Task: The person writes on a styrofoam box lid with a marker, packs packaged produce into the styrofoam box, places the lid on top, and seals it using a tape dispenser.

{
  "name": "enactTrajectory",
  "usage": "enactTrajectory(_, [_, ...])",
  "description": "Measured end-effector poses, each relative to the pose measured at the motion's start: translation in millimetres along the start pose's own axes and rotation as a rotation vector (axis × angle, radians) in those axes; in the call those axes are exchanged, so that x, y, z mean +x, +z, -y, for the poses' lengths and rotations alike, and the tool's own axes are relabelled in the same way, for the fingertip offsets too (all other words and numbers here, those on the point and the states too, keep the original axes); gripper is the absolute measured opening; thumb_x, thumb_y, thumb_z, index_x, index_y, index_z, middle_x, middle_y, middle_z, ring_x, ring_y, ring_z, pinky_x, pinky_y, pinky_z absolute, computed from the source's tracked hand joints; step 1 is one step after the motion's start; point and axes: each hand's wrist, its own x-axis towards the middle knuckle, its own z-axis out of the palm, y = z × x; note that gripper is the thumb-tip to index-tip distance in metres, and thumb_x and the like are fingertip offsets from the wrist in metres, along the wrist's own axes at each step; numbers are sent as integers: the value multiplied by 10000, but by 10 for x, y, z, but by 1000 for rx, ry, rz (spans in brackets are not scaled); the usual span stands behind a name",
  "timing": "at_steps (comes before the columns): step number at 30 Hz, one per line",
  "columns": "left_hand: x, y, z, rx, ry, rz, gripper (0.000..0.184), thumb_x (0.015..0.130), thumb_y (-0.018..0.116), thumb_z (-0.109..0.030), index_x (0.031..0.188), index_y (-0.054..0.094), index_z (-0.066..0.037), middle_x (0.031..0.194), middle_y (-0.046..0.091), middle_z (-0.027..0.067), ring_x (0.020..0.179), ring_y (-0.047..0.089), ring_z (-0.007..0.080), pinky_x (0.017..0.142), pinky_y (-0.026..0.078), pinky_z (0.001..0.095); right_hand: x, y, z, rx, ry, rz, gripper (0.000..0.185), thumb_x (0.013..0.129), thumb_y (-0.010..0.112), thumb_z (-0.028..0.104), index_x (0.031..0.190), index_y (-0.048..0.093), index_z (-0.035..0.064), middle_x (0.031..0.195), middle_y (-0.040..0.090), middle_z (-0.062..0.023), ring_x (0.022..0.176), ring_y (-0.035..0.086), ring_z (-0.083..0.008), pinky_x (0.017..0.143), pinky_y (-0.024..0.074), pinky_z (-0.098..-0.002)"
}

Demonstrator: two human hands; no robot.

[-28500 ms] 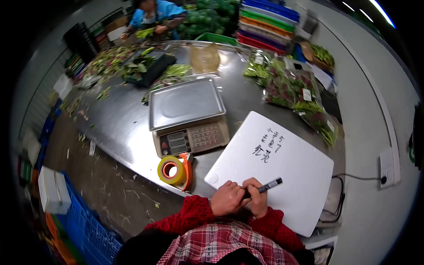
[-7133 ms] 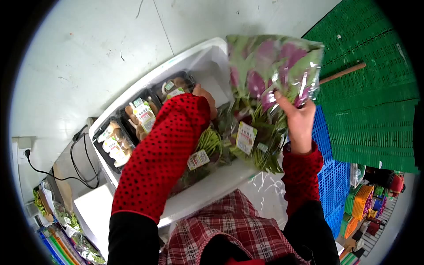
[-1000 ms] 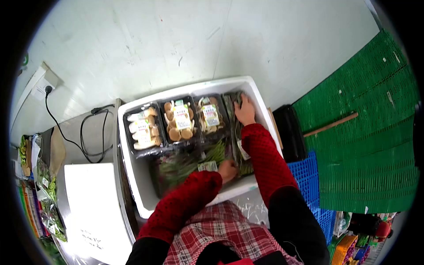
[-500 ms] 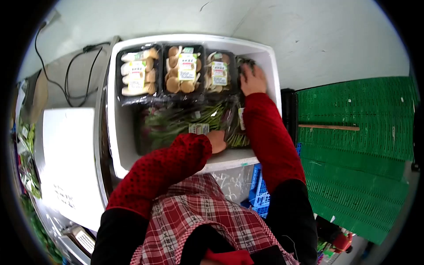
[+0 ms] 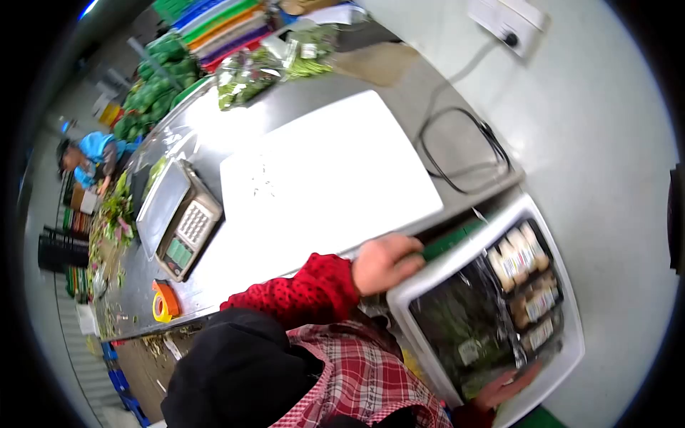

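Observation:
A white foam box (image 5: 574, 314) at the lower right holds trays of mushrooms (image 5: 517, 257) in a row along its far side and bagged greens (image 5: 464, 328) beside them. My left hand (image 5: 389, 264) is outside the packed part, between the box's corner and the near edge of a white foam lid (image 5: 328, 164). Its fingers are bent but apart, with nothing visible in them. My right hand (image 5: 503, 389) lies inside the box at its lower end, fingers stretched over the packages. The lid rests on the metal table, with blurred black writing on it.
On the table stand a scale (image 5: 182, 221), an orange tape dispenser (image 5: 165, 301), bagged vegetables (image 5: 246, 77) and a coiled black cable (image 5: 457, 153). Stacked coloured crates (image 5: 221, 32) are behind. A person in blue (image 5: 96, 153) is at the far left, beside loose greens.
The view has swung toward the table, putting the box at the lower right. My left hand has left the bagged greens and moved outside, beside the lid. My right hand is still inside the box.

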Motion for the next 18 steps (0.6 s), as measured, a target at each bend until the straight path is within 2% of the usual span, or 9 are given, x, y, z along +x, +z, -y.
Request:
enactTrajectory(3, [166,-809,813,-31,-347,-383,214,897,647,-178,980,654,20,875,699,151,798,680,213,734,533,329,65,669,1097,278,-223,211,520,991,466,284,1360,411,-78,1401,435,-251,1320,390,-386,1087,311,-472])
enactTrajectory(6, [379,-1664,1831,-95,-478,-570,286,877,675,-239,968,662,32,875,705,150,801,669,199,744,522,309,318,1202,1942,339,-452,412,438,957,493,252,1258,504,-65,1309,509,-227,1253,446,-391,1047,334,-499])
enactTrajectory(7, [500,-1980,2168,-18,-554,-569,291,892,638,-217,1045,620,30,927,663,81,825,625,147,709,508,287,384,1386,2083,357,-444,414,398,918,528,185,1234,533,-57,1296,525,-211,1238,456,-386,1044,340,-482])
enactTrajectory(9, [808,-2448,2461,-145,-686,-628,342,865,663,-258,1040,625,34,912,656,86,803,619,153,688,507,297,471,1645,2192,352,-352,451,375,877,581,167,1191,559,-37,1246,554,-205,1187,489,-390,1023,352,-494])
enactTrajectory(11, [1123,-2855,3368,46,-675,-672,396,843,677,-297,1039,632,43,883,650,93,769,608,165,676,505,302,436,1906,2174,233,-255,462,370,826,633,135,1150,575,-34,1125,602,-201,1062,541,-393,957,387,-489])
enactTrajectory(12, [1305,-3000,3617,66,-754,-670,543,804,668,-408,1071,645,64,1053,672,234,1029,627,352,899,476,388,436,1947,2197,170,-317,457,353,822,637,135,1129,581,-30,1093,605,-200,1031,546,-394,938,393,-487])
enactTrajectory(15, [1884,-3367,4239,326,-761,-683,631,809,661,-416,1193,576,78,1152,626,266,1102,597,386,954,461,402,425,1971,2201,61,-336,439,281,787,645,66,1054,608,-13,1025,613,-195,956,549,-389,865,413,-476])
enactTrajectory(16, [2083,-3504,4452,361,-731,-698,658,808,661,-430,1208,558,82,1167,615,276,1111,589,395,959,459,410,491,1896,2327,44,-464,396,310,906,641,217,1127,626,0,1051,625,-200,937,581,-378,857,459,-492])
enactTrajectory(18, [2478,-3680,4889,392,-728,-709,714,790,672,-469,1218,537,87,1179,603,291,1118,582,408,957,460,427,539,1907,2446,-32,-433,410,282,891,654,198,1094,637,3,1020,632,-195,926,582,-381,841,461,-487])
